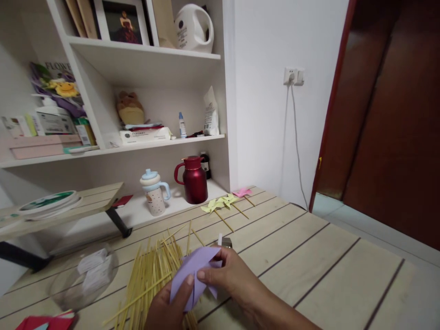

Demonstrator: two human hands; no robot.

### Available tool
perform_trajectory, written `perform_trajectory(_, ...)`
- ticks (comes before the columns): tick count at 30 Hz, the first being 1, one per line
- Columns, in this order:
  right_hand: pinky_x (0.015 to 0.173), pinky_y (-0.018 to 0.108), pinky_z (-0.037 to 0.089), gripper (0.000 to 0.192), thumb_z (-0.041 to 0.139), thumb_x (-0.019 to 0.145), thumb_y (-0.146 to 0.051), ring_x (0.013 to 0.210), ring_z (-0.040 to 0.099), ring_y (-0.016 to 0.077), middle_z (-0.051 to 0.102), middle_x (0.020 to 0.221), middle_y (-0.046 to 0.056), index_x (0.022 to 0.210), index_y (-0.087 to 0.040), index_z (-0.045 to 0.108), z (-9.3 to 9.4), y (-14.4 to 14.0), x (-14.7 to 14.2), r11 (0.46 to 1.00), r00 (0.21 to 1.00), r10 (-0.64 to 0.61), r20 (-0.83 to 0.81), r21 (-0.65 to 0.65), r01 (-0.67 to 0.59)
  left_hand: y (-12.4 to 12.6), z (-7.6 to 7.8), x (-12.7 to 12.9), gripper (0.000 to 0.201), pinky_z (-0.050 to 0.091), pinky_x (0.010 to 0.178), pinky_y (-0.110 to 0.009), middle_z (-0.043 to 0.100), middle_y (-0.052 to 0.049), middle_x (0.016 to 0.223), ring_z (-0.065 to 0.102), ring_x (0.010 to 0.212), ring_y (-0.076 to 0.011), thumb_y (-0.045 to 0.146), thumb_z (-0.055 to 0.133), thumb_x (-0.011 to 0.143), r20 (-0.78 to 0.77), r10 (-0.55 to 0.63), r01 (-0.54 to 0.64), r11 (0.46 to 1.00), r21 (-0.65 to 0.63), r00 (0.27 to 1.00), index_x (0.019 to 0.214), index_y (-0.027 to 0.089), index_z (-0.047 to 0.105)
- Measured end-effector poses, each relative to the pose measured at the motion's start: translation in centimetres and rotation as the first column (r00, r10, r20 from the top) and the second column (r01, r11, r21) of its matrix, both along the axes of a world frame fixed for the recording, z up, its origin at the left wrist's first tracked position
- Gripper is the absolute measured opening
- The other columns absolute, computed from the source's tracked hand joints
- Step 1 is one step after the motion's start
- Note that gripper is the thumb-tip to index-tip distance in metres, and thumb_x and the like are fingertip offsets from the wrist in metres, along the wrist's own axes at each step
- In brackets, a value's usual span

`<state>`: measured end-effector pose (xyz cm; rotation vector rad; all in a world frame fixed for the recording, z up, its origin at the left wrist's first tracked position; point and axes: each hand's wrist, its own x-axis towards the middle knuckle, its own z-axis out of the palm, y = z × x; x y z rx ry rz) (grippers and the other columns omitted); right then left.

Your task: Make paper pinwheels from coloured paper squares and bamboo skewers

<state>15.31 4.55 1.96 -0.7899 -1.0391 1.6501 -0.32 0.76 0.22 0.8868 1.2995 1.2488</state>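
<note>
Both of my hands hold a folded lilac paper piece (193, 270) just above the wooden table (309, 256). My left hand (168, 309) pinches its lower edge with the thumb on top. My right hand (230, 277) grips the right side, fingers curled over the fold. Under and left of the paper lies a loose heap of thin bamboo sticks (151, 275). A small metallic object (226, 242) peeks out behind the paper.
Finished paper pinwheels on sticks, yellow (220, 204) and pink (242, 192), lie at the table's far edge. A clear plastic tub (84, 277) with white pieces sits left. Red paper (44, 322) lies at the near left. A red thermos (193, 179) and a cup (154, 192) stand on the low shelf.
</note>
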Motion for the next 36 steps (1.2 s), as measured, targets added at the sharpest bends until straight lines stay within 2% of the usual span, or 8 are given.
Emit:
perform_trajectory(6,0.07,0.03,0.046,0.032,0.085,0.052,-0.025,0.069,0.061,0.0178,0.07,0.072,0.003,0.078,-0.013,0.072,0.1,0.2,0.2,0.999,1.0,0.005,0.019,0.033,-0.006,0.5,-0.6,0.8,0.045,0.054,0.08,-0.037,0.077,-0.011,0.094,0.069,0.093,-0.0289,0.042,0.086,0.057,0.168,0.04,-0.042,0.999,0.007,0.985,0.092,0.016,0.077)
perform_trajectory(10,0.073,0.032,0.047,0.038,0.088,0.05,-0.028,0.07,0.062,0.0185,0.07,0.075,0.004,0.08,-0.013,0.07,0.3,0.2,0.2,0.999,0.999,0.045,-0.012,0.011,-0.044,0.5,-0.8,0.3,0.035,0.053,0.083,-0.039,0.077,-0.009,0.08,0.071,0.086,-0.0296,0.037,0.085,0.059,0.048,0.047,-0.046,0.999,-0.023,0.998,0.085,0.015,0.077)
perform_trajectory(16,0.071,0.03,0.047,0.038,0.083,0.064,-0.042,0.076,0.063,0.019,0.07,0.082,0.006,0.086,-0.014,0.07,0.2,0.0,0.5,0.995,0.999,0.042,0.023,0.084,-0.044,-0.3,0.7,0.3,0.029,0.051,0.08,-0.043,0.077,-0.008,0.076,0.07,0.082,-0.0335,0.042,0.08,0.064,-0.165,0.046,-0.053,0.998,-0.04,0.985,0.078,0.016,0.077)
perform_trajectory(21,0.068,0.027,0.043,0.041,0.078,0.071,-0.046,0.078,0.058,0.0172,0.065,0.082,0.002,0.099,-0.017,0.066,0.4,0.6,1.2,0.985,0.993,-0.088,0.082,0.159,0.074,-0.5,1.2,0.6,0.035,0.049,0.084,-0.041,0.079,-0.011,0.084,0.069,0.09,-0.0348,0.043,0.077,0.063,-0.258,0.048,-0.068,0.995,-0.07,0.965,0.082,0.013,0.076)
perform_trajectory(26,0.074,0.033,0.045,0.038,0.077,0.072,-0.04,0.082,0.059,0.0211,0.066,0.09,0.006,0.102,-0.018,0.07,0.7,1.0,1.9,0.966,0.966,-0.108,0.235,0.255,0.046,-0.4,1.2,0.6,0.046,0.047,0.087,-0.041,0.078,-0.012,0.088,0.068,0.094,-0.0348,0.048,0.072,0.063,-0.3,0.047,-0.073,0.994,-0.076,0.953,0.091,0.011,0.074)
perform_trajectory(29,0.083,0.037,0.045,0.032,0.078,0.071,-0.034,0.097,0.058,0.0246,0.065,0.105,0.008,0.1,-0.022,0.074,0.9,1.0,2.2,0.921,0.924,-0.201,0.325,0.385,0.065,-0.5,1.4,0.7,0.05,0.047,0.086,-0.041,0.078,-0.012,0.088,0.069,0.091,-0.0341,0.051,0.071,0.063,-0.386,0.022,-0.047,0.997,-0.058,0.922,0.091,0.011,0.073)
perform_trajectory(31,0.086,0.037,0.045,0.027,0.08,0.07,-0.031,0.102,0.057,0.0252,0.064,0.106,0.007,0.096,-0.025,0.076,1.0,1.1,2.4,0.895,0.909,-0.213,0.358,0.444,0.035,-0.6,1.5,0.8,0.05,0.047,0.085,-0.04,0.078,-0.011,0.087,0.069,0.09,-0.0334,0.052,0.07,0.064,-0.423,0.013,-0.038,0.998,-0.05,0.906,0.091,0.011,0.073)
perform_trajectory(36,0.081,0.036,0.045,0.024,0.086,0.063,-0.025,0.092,0.059,0.0233,0.067,0.092,0.003,0.086,-0.027,0.079,0.7,1.4,2.7,0.893,0.893,-0.094,0.441,0.433,-0.12,-0.8,1.8,1.0,0.048,0.047,0.083,-0.039,0.078,-0.009,0.087,0.069,0.088,-0.0322,0.053,0.071,0.063,-0.486,0.026,-0.054,0.998,-0.044,0.874,0.09,0.014,0.074)
